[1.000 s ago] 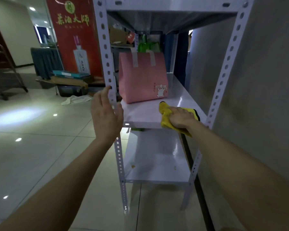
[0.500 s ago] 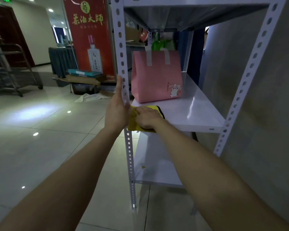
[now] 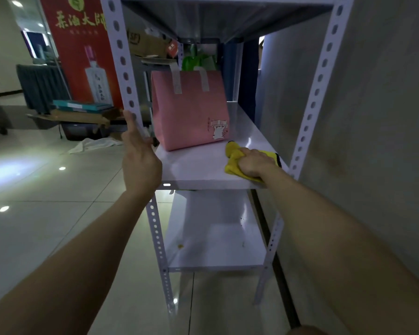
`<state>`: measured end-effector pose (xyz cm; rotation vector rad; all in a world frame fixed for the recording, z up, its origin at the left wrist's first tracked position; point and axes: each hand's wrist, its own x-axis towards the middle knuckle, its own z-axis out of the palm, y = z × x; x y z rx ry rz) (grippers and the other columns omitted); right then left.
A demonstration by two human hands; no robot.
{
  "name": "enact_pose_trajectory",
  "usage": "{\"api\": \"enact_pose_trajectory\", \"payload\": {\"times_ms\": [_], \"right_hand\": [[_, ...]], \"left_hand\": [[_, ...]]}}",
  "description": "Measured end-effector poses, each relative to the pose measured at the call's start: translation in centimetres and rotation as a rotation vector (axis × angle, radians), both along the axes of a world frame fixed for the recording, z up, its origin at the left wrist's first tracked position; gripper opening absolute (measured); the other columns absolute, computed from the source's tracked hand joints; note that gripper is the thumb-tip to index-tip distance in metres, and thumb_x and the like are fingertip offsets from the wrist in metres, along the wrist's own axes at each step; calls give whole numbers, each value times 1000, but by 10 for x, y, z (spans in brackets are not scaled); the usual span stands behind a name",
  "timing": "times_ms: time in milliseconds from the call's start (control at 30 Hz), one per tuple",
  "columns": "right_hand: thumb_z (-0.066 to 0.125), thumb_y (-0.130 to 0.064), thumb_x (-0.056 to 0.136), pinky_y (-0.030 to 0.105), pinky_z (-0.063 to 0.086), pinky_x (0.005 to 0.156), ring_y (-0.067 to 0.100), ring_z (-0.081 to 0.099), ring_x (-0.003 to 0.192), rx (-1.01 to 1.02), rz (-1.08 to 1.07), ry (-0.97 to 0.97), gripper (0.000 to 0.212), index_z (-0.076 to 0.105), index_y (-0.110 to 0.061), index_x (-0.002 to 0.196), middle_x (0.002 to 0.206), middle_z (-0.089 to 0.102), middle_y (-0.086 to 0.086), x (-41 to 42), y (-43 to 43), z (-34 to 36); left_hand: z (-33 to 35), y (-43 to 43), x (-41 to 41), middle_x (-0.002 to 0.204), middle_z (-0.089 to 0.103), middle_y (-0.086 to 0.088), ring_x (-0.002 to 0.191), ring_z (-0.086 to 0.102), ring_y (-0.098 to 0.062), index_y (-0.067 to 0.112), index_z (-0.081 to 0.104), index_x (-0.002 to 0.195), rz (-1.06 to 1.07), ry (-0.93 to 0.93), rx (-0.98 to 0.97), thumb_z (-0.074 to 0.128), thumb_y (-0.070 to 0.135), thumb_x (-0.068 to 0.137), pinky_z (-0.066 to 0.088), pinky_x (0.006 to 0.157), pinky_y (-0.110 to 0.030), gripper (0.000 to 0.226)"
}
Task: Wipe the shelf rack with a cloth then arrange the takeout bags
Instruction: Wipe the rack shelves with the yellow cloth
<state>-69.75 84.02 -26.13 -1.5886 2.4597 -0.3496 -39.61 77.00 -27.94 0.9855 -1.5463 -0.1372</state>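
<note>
our right hand (image 3: 254,163) gripping a bunched yellow cloth (image 3: 234,157) on the glossy white shelf (image 3: 198,168), boxy pink bag (image 3: 189,110) behind, left hand (image 3: 140,160) flat-fingered, open, at the perforated post (image 3: 121,56)

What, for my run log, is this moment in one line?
wipe shelf | right hand grips cloth | left hand open at post | bag upright behind
</note>
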Motion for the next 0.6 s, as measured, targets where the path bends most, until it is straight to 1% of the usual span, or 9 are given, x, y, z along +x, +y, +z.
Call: {"api": "enact_pose_trajectory", "payload": {"times_ms": [67, 167, 233, 300, 367, 433, 500, 567, 600], "right_hand": [[18, -64, 106, 55, 20, 128, 36, 33, 154, -8, -52, 11, 72, 21, -30, 169, 170, 33, 11, -11, -20, -2], [19, -68, 103, 54, 23, 127, 38, 34, 153, -13, -93, 19, 77, 18, -30, 170, 169, 34, 14, -36, -55, -1], [24, -75, 98, 55, 24, 127, 38, 33, 155, -2, -126, 47, 86, 16, -29, 170, 171, 31, 13, -52, -73, 4], [33, -83, 90, 57, 23, 127, 37, 31, 157, 31, -131, 78, 99, 13, -29, 170, 174, 26, 11, -66, -94, 7], [41, -89, 83, 59, 22, 127, 38, 28, 158, 44, -130, 78, 110, 7, -31, 170, 176, 21, 8, -73, -106, 8], [42, -93, 79, 59, 22, 127, 38, 28, 158, 45, -138, 74, 114, 5, -34, 170, 176, 19, 8, -72, -108, 9], [39, -92, 82, 58, 23, 127, 39, 29, 157, 38, -123, 68, 111, 4, -35, 170, 176, 20, 10, -68, -95, 9], [30, -86, 91, 56, 22, 128, 39, 28, 158, 22, -129, 57, 99, 3, -33, 170, 175, 21, 12, -59, -77, 7], [24, -82, 95, 56, 21, 128, 39, 28, 157, 22, -127, 50, 92, 4, -33, 170, 174, 22, 13, -53, -67, 5]], "left_hand": [[-5, -5, -1, 142, 41, 0, 81, 58, -29, 43, -9, 172, 32, -7, -16, 38, 19, 105, 49, 63, -47, 85], [-12, -11, -1, 136, 39, 0, 74, 51, -21, 37, -10, 173, 84, -34, -79, 39, 17, 108, 42, 57, -41, 83], [-13, -11, 2, 137, 39, 1, 78, 48, -13, 35, -10, 172, 108, -47, -115, 42, 11, 109, 37, 57, -29, 85], [-17, -14, 4, 136, 41, 1, 83, 44, -1, 29, -9, 173, 112, -69, -145, 42, 9, 109, 33, 61, -19, 84], [-20, -17, 7, 136, 42, 2, 86, 47, 0, 26, -7, 173, 114, -91, -161, 41, 11, 110, 38, 63, -18, 81], [-17, -15, 7, 139, 42, 2, 89, 53, -8, 26, -5, 173, 112, -92, -148, 40, 14, 111, 43, 64, -22, 77], [-15, -9, 7, 139, 43, -2, 88, 49, -6, 25, -5, 173, 93, -89, -134, 40, 14, 112, 43, 65, -22, 77], [-11, -4, 7, 139, 44, -6, 82, 40, 1, 23, -5, 173, 84, -100, -119, 41, 11, 111, 39, 66, -18, 78], [-9, -1, 6, 139, 44, -7, 78, 39, 0, 22, -5, 173, 82, -105, -103, 41, 10, 111, 35, 63, -15, 79]]}}
